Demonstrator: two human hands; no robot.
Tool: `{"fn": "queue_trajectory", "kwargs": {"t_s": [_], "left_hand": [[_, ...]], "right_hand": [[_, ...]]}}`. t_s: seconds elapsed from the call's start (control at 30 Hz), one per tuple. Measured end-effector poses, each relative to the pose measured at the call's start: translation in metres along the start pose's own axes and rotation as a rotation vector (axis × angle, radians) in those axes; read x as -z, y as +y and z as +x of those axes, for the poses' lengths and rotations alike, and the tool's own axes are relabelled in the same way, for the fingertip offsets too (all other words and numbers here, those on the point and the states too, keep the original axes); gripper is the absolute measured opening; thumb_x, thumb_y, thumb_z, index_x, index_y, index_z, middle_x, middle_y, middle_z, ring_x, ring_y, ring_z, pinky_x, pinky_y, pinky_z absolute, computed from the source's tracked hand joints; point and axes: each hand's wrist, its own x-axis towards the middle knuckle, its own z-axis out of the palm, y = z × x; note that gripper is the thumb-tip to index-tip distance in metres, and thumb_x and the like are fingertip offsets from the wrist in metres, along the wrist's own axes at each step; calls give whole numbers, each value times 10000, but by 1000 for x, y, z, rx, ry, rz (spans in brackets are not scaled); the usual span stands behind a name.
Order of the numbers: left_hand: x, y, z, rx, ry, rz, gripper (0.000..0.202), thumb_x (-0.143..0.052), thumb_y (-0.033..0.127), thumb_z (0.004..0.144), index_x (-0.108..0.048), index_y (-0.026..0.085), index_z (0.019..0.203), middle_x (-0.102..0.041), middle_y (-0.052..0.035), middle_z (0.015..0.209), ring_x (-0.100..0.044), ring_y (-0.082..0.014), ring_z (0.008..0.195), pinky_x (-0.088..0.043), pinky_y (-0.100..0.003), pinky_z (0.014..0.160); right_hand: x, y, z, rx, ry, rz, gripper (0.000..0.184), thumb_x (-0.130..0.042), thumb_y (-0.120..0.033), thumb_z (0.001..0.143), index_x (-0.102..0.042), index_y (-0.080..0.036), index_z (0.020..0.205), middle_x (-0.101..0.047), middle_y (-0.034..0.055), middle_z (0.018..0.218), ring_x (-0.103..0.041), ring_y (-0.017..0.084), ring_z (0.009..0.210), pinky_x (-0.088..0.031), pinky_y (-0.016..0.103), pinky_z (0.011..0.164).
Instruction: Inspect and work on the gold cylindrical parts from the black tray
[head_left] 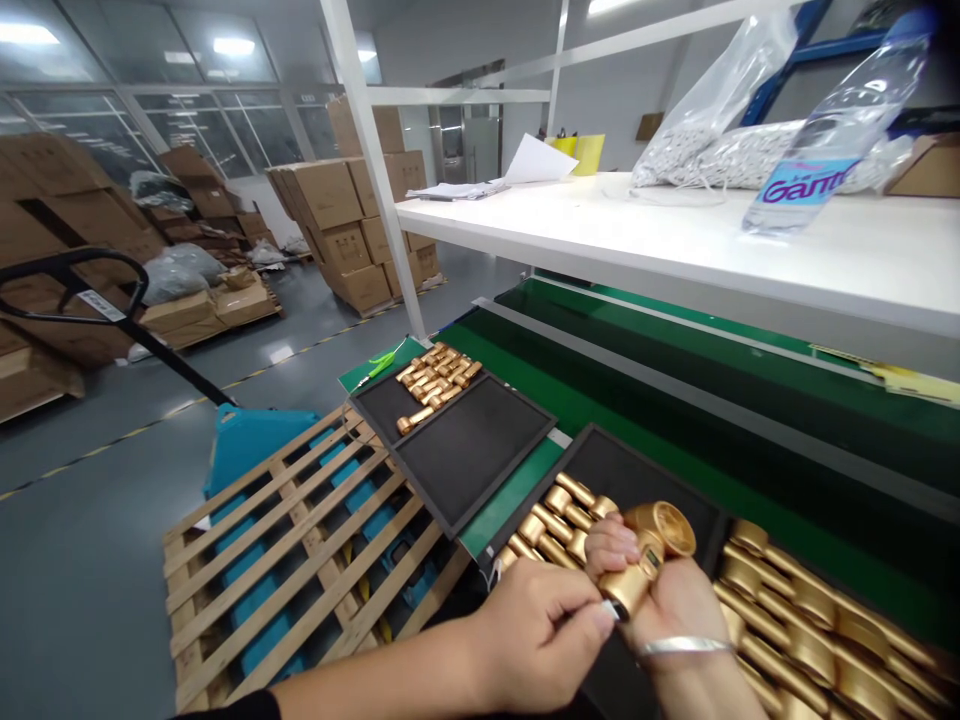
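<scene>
My right hand [671, 600], with a silver bangle on the wrist, is closed around gold cylindrical caps [649, 555], one with a round embossed top facing up. My left hand [536, 640] pinches at the lower end of the held cap. Both hands hover over a black tray [645, 470] that holds several gold caps [559, 520] at its near left. More gold caps [810, 620] lie in rows at the right.
A second black tray [480, 450] lies further left on the green bench, with gold caps [435, 375] at its far end. A white shelf [675, 240] above carries a water bottle [832, 130] and plastic bags. A wooden pallet [300, 540] and blue pallet jack stand left.
</scene>
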Motion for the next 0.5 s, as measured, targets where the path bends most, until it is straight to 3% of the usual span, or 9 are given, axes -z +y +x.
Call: {"fn": "queue_trajectory", "kwargs": {"t_s": [0.23, 0.33, 0.5], "left_hand": [[-8, 0, -8, 342, -12, -80, 297, -415, 281, 902, -427, 177, 624, -419, 39, 585, -387, -96, 576, -314, -224, 561], [-11, 0, -11, 335, -10, -57, 286, -421, 268, 891, -412, 177, 621, -427, 33, 595, -400, -102, 585, -316, -226, 560], [-14, 6, -10, 284, 5, -38, 286, -417, 255, 879, -363, 183, 608, -393, 31, 587, -373, -103, 569, -299, -235, 545]], "right_hand": [[1, 16, -11, 481, 8, -150, 438, -272, -559, 781, -425, -200, 583, -341, -16, 506, -326, 105, 429, -310, 221, 380], [-1, 26, -19, 577, -20, -209, 533, -209, -642, 771, -428, -210, 549, -333, -9, 481, -309, 118, 426, -294, 237, 382], [0, 21, -24, 587, -61, -211, 564, -212, -685, 762, -437, -213, 552, -337, -12, 483, -300, 115, 422, -283, 240, 385]]}}
